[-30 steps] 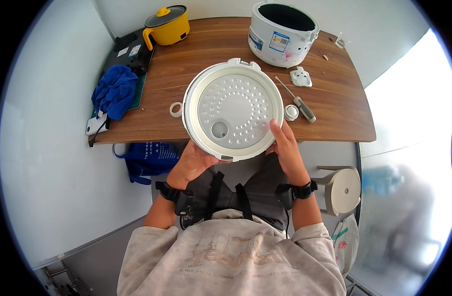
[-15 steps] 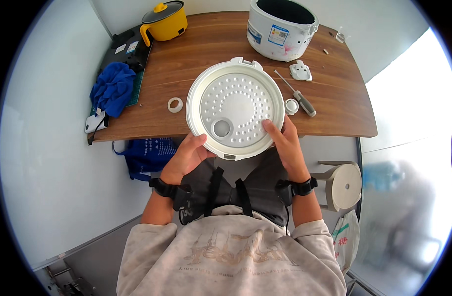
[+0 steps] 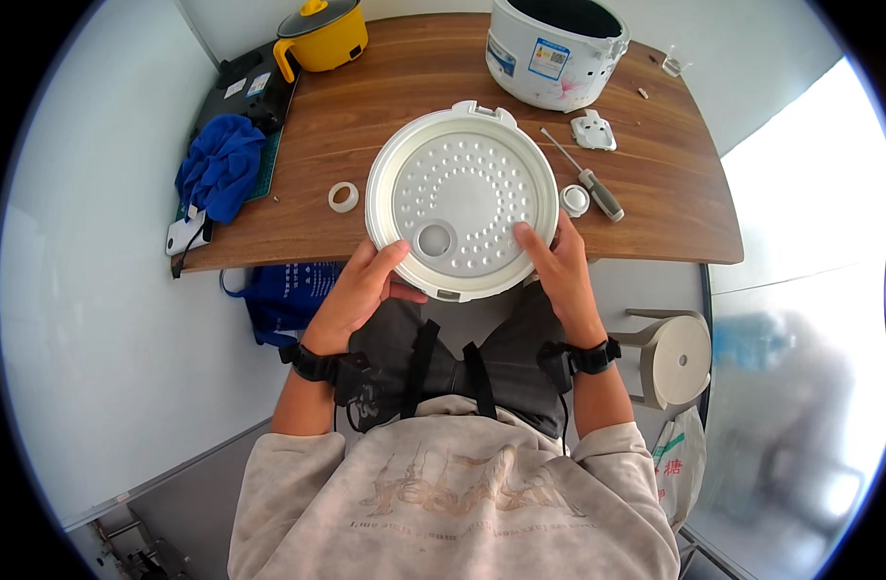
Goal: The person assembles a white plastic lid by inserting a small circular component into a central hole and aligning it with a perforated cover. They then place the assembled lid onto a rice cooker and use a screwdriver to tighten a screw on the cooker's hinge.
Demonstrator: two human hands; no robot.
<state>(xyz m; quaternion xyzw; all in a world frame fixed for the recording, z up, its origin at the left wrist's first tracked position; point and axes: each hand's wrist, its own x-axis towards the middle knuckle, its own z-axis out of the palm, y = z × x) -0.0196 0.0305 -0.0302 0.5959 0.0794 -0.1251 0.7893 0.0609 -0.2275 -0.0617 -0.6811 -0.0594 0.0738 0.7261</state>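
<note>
A round white rice cooker lid (image 3: 467, 198) is held up by both hands at the table's near edge, its dimpled inner face toward me. A round hole shows in its lower left part. My left hand (image 3: 366, 283) grips the lower left rim, thumb on top and fingers beneath. On the lower right rim, my right hand (image 3: 559, 266) is closed with its thumb pressed onto the dimpled face. Just right of the lid lie a small white round cap (image 3: 574, 200) and a grey-handled screwdriver (image 3: 600, 193). To its left rests a white ring (image 3: 343, 197).
The white rice cooker body (image 3: 549, 58) stands open at the back of the wooden table (image 3: 404, 72). Beside it lies a white plastic plate (image 3: 594, 130). A yellow pot (image 3: 329, 41) and a blue cloth (image 3: 219, 169) are at the left. A stool (image 3: 677, 361) stands at the right.
The lid has risen slightly in the picture, still held in both hands. My left hand has shifted a little up along the rim.
</note>
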